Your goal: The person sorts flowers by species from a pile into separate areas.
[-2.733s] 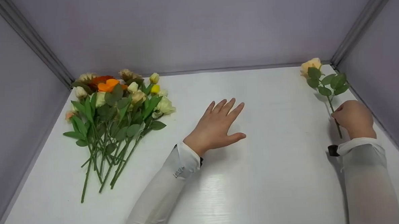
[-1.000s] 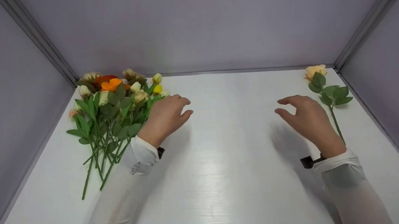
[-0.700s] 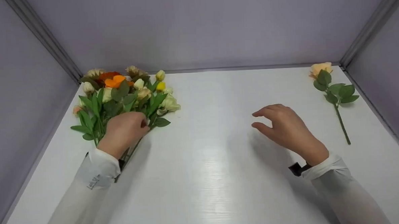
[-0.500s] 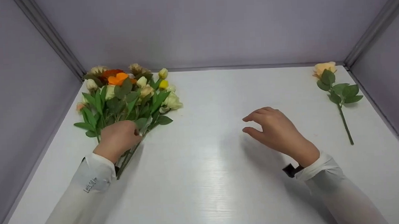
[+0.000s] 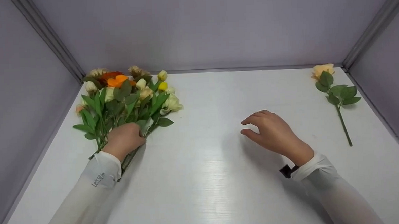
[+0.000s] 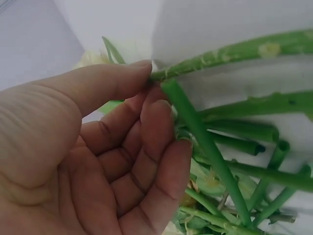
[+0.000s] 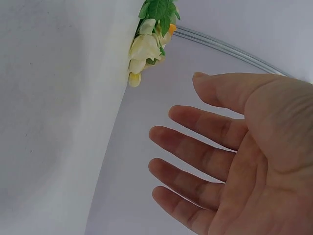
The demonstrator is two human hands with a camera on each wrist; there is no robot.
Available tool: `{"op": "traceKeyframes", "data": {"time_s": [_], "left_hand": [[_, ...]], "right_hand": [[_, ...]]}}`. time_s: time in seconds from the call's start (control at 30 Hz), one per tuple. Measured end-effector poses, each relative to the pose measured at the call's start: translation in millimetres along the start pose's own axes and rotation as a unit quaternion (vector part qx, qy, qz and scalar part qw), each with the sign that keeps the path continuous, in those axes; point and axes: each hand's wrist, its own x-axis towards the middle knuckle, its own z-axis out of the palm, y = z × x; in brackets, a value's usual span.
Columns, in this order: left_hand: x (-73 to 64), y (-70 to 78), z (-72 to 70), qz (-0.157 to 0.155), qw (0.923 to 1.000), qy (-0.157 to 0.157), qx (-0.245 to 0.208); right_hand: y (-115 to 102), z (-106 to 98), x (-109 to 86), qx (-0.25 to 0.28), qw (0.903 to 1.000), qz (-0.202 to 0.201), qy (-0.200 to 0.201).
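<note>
My left hand [image 5: 125, 139] reaches into the stems of a pile of mixed flowers on the left. In the left wrist view its thumb and index finger pinch one green flower stem [image 6: 234, 55], while other cut stems [image 6: 244, 128] lie just beyond the fingertips. Which bloom belongs to that stem I cannot tell. Orange [image 5: 117, 81], cream [image 5: 172, 102] and yellow flowers top the pile. My right hand [image 5: 274, 134] hovers over the middle right of the table, holding nothing, its fingers relaxed and apart. A single peach rose [image 5: 323, 71] with a leafy stem lies at the far right.
The white table [image 5: 216, 178] is bounded by a grey back panel [image 5: 209, 30] and side panels. Metal corner posts [image 5: 48, 37] rise at both back corners. White table surface lies between the flower pile and my right hand.
My right hand has let go of the peach rose, leaving it at the far right, and moved left. My left hand has gone from mid-table into the flower pile and pinched a stem.
</note>
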Motion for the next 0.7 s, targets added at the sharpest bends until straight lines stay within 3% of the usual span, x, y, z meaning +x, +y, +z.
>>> {"op": "traceKeyframes", "data": {"time_s": [0.2,0.37,0.47,0.53,0.7], "left_hand": [[-0.1,15.9,-3.5,0.017,0.9962,-0.013,-0.085],[10.9,49.0,-6.7,0.038,0.9817,-0.034,-0.183],[20.6,72.7,-5.8,0.060,0.9643,-0.036,-0.255],[26.8,89.5,-3.8,0.079,0.9483,-0.035,-0.305],[39.2,132.7,2.2,0.134,0.9000,-0.013,-0.415]], "right_hand": [[3.1,-7.2,-0.1,0.015,0.9997,0.020,0.004],[9.8,-13.5,-2.5,0.032,0.9981,0.052,-0.001],[12.8,-15.1,-2.9,0.039,0.9969,0.068,-0.009],[14.0,-15.4,-2.7,0.043,0.9961,0.075,-0.013],[14.7,-15.0,0.1,0.069,0.9931,0.092,-0.023]]}}
